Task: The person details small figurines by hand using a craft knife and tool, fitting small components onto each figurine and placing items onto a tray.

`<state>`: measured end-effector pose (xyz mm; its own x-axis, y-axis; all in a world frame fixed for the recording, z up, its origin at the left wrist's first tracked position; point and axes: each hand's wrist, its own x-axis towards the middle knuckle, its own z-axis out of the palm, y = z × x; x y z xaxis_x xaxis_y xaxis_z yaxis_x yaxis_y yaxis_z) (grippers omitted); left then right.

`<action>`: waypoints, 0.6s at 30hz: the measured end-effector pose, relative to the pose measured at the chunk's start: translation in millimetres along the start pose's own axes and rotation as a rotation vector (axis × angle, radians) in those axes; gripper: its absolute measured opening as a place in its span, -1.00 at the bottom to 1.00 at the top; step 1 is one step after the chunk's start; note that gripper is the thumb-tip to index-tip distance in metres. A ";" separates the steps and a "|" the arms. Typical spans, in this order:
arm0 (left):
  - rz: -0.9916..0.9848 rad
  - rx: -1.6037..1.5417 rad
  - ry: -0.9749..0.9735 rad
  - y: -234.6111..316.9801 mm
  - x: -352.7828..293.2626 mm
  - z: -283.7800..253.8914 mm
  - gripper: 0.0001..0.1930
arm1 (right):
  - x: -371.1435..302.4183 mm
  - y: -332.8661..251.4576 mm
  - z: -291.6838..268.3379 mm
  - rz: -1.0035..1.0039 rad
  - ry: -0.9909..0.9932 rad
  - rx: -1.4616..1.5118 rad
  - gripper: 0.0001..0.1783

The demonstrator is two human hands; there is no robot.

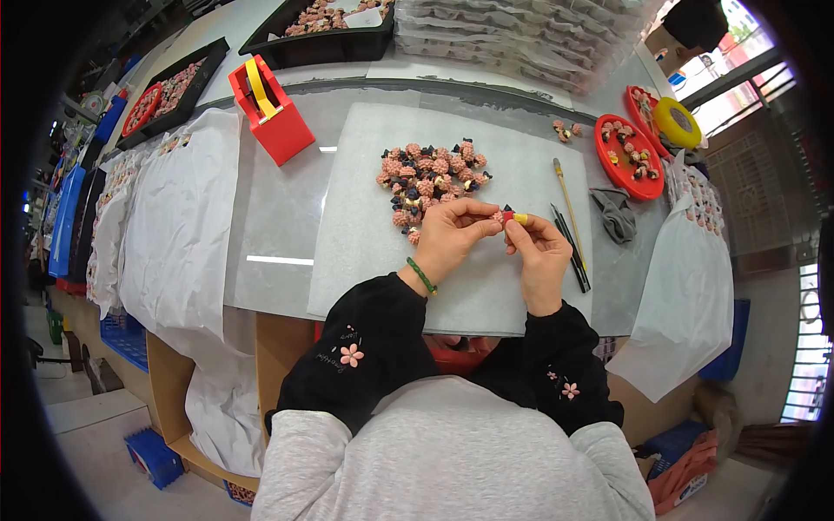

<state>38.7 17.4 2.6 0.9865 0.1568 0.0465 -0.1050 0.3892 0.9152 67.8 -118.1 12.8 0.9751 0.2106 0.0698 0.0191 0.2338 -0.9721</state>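
A small pink, knobbly figurine (497, 217) with dark pieces is pinched between my two hands over the white foam mat (365, 278). My left hand (447, 234) grips it with thumb and index finger; a green braided band circles that wrist. My right hand (542, 253) closes on it from the other side, with something yellow and red at the fingertips, too small to make out fully. Just beyond my left hand lies a pile of similar pink figurines (426, 178) with dark blue and yellow parts. Thin brushes or pens (569, 239) rest right of my right hand.
A red tape dispenser (278, 126) stands at left. Black trays (326, 48) of pink pieces and stacked clear plastic trays (512, 39) are at the back. Red round dishes (627, 178), a grey cloth (615, 214) and a white sheet (673, 304) lie at right; another white sheet (182, 217) hangs at left.
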 end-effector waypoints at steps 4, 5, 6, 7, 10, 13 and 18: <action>0.072 -0.011 -0.018 -6.4 -0.5 -1.0 -0.82 | -0.5 0.9 0.8 0.000 0.016 -0.015 -0.85; 0.085 0.006 0.000 -6.7 -0.6 -0.5 -0.83 | -0.7 1.3 -0.3 0.005 0.008 -0.025 -0.85; 0.099 0.025 0.019 -6.2 -0.6 -0.5 -0.83 | -0.4 1.5 -0.5 0.010 -0.001 -0.033 -0.85; 0.099 0.026 0.019 -7.1 -0.6 -1.1 -0.83 | -0.2 1.5 -0.4 0.009 -0.001 -0.032 -0.85; 0.102 0.067 0.001 -9.8 -1.4 -2.9 -0.84 | -0.2 2.2 0.2 0.017 0.010 -0.040 -0.85; 0.099 0.029 -0.016 -9.3 -1.5 -1.8 -0.84 | -0.6 2.2 -0.3 0.008 0.024 -0.034 -0.84; 0.092 0.100 -0.009 -10.9 -0.1 -1.5 -0.84 | 2.8 3.5 -2.4 0.028 0.026 -0.036 -0.85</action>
<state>39.5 14.6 -8.1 0.9744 0.1795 0.1352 -0.1826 0.2815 0.9420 71.1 -119.0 9.1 0.9807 0.1921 0.0372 -0.0008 0.1942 -0.9810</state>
